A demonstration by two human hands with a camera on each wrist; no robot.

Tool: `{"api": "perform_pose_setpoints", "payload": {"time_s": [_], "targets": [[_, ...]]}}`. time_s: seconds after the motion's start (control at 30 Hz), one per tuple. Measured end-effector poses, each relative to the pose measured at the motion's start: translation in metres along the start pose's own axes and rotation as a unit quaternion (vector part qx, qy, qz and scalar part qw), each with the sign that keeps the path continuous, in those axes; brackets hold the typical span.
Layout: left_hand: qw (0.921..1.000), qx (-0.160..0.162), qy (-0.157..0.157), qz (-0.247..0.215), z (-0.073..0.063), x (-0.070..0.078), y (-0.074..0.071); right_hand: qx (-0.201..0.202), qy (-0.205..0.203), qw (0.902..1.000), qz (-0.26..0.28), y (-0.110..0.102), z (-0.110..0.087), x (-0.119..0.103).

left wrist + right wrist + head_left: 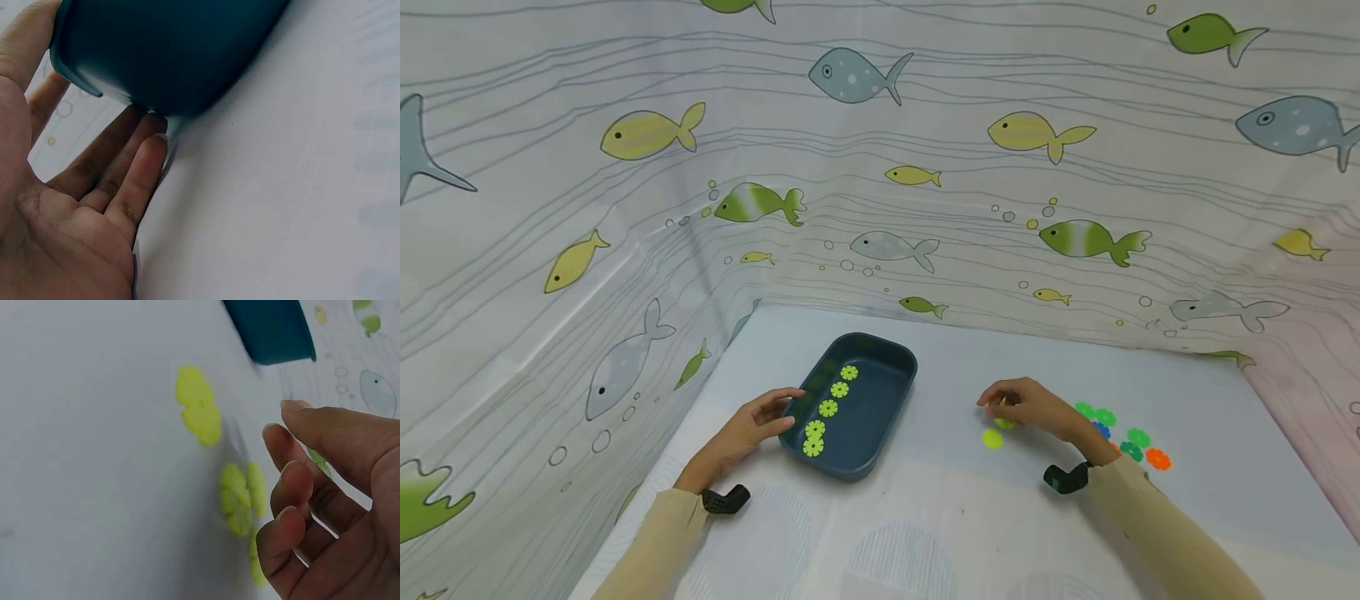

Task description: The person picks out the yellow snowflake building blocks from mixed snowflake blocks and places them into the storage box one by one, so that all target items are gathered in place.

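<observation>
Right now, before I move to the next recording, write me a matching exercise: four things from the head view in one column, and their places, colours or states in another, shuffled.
Column one
1. Left hand
2. Right hand
3. Tray
4. Rightmost disc

Column two
A. Orange
B. Dark blue-green
C. Touching the tray's rim
D. Near yellow discs outside the tray

Right pairs: 1-C, 2-D, 3-B, 4-A

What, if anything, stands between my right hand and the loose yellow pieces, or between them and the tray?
Nothing visible: your right hand is near those yellow pieces, with bare tabletop from them to the tray; only its raised side may need clearing.
</observation>
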State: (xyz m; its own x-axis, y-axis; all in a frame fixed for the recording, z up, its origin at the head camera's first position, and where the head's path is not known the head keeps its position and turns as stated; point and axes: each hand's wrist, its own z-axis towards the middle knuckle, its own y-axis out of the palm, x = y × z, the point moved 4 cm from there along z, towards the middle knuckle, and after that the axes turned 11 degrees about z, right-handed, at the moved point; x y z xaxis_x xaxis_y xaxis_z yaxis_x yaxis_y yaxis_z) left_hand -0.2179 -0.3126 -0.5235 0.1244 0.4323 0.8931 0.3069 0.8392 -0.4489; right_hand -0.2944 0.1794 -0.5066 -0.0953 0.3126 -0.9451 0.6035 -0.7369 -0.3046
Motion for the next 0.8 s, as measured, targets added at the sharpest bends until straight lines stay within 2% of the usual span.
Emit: {"api": "perform_pose_setpoints", "payload": {"time_s": [0.23,0.5,0.8], "targets": [[1.0,-0.001,0.003,-0.001,0.001,-0.002,0.0,0.014,0.0,0.9996,-0.024,-0.004,-0.008,0.011],[1.0,-0.004,0.004,-0.007,0.001,0.0,-0.002,0.004,0.024,0.9995,-0.022,-0.003,-0.013,0.012],[1.0,-0.006,-0.001,-0.002,0.004,-0.001,-0.004,0.005,0.007,0.9995,-0.029,0.001,-0.014,0.011]]}}
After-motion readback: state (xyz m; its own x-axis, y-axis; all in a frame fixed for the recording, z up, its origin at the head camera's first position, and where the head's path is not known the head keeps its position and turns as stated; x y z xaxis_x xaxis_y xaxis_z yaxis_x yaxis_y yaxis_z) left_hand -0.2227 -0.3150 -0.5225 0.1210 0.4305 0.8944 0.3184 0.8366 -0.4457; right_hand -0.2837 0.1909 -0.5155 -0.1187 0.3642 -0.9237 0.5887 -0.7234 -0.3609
